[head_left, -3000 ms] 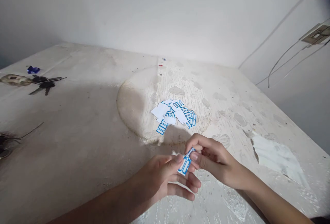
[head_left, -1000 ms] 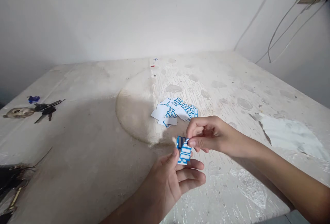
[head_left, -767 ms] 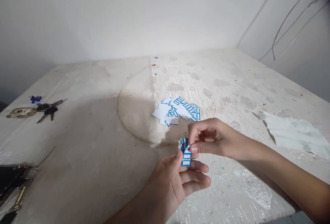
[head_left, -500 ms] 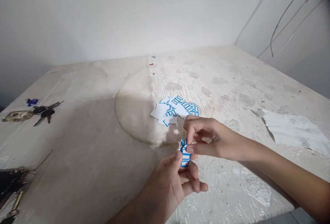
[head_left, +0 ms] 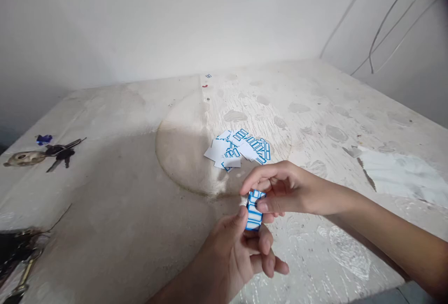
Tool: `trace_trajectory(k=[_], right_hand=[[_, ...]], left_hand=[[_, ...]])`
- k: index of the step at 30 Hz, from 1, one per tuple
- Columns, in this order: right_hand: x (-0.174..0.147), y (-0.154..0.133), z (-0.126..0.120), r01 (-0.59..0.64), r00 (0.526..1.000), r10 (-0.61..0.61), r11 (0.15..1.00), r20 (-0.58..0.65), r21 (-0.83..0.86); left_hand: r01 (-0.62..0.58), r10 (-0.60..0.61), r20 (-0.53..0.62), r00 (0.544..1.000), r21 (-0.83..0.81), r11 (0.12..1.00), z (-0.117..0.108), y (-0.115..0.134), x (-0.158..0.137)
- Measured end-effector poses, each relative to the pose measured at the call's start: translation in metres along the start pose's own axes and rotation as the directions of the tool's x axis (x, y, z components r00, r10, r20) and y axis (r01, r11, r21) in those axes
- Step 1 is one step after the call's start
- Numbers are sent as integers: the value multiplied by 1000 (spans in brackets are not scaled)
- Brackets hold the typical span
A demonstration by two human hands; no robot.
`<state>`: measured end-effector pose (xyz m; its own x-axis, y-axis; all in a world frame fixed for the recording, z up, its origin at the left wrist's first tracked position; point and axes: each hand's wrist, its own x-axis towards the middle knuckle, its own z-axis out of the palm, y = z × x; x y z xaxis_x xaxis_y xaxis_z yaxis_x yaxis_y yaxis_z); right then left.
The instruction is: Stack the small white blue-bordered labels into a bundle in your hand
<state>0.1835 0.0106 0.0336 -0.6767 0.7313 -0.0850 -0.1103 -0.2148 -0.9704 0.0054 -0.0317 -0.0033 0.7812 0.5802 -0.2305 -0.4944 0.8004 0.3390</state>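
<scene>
Small paper labels [head_left: 254, 217], white with blue-outlined boxes, are held upright over the front of the table, seemingly several in a stack. My left hand [head_left: 238, 243] pinches their left and lower part between thumb and fingers. From the right, my right hand [head_left: 285, 190] presses its thumb on the front of the labels, its other fingers curled behind their top. Just beyond both hands lies a loose pile of similar labels [head_left: 226, 150], some plain white side up, others showing blue boxes.
On the table [head_left: 122, 201], keys [head_left: 63, 152] with a pale fob and a purple scrap [head_left: 44, 139] lie at left. A dark object with metal fittings [head_left: 21, 257] sits at lower left. A torn white sheet [head_left: 399, 173] lies at right. Cables [head_left: 374, 47] hang by the wall.
The held labels have turned to face me more and look wider. My right index finger has shifted left over their top, and the right thumb lies further across the front.
</scene>
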Motion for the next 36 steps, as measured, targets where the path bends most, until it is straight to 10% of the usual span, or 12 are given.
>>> trace_trajectory(k=[26,31,36], right_hand=[[-4,1,-5,-63,980,40,992,197,112],[-3,2,-5,-29,981,-6,984,192,177],[-3,5,-6,5,985,-60,947,160,320]], left_hand=[[202,-197,201,960,-2,979,6,7,-4],[70,-111,149,983,259,963,7,8,-5],[-117,49,119,992,673,730,17,11,-12]])
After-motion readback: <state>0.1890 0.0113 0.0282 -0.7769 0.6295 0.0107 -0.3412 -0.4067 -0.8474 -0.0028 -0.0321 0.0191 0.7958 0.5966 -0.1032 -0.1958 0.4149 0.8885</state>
